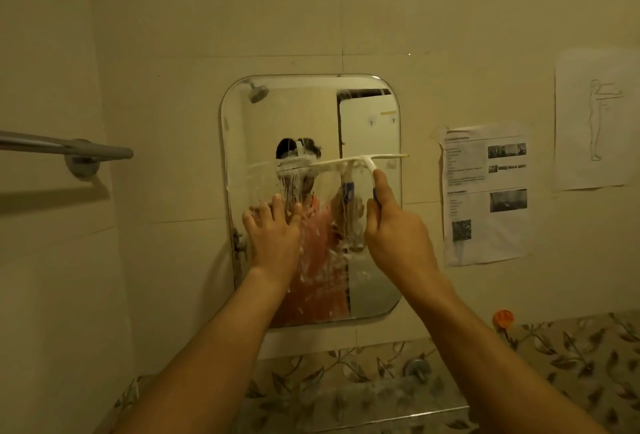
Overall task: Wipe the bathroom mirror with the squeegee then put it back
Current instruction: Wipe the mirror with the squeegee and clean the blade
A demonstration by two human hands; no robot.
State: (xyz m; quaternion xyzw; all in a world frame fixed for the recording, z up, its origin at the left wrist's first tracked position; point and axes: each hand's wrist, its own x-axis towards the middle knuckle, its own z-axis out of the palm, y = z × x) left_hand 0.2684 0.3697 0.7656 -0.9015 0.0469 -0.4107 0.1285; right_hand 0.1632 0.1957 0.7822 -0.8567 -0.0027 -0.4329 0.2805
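Note:
A rounded rectangular mirror (304, 115) hangs on the tiled wall, clear in its upper part and streaked with foam and water below. My right hand (394, 225) grips the handle of a white squeegee (360, 160), whose blade lies almost level across the right half of the glass at mid height. My left hand (273, 229) rests flat on the lower left of the mirror with its fingers spread. The reflection shows a person in an orange top.
A grey towel bar (69, 149) sticks out from the left wall. Two printed sheets (485, 191) are taped right of the mirror. An orange hook (503, 317) sits on the wall lower right. A tap (417, 368) and leaf-patterned tiles lie below.

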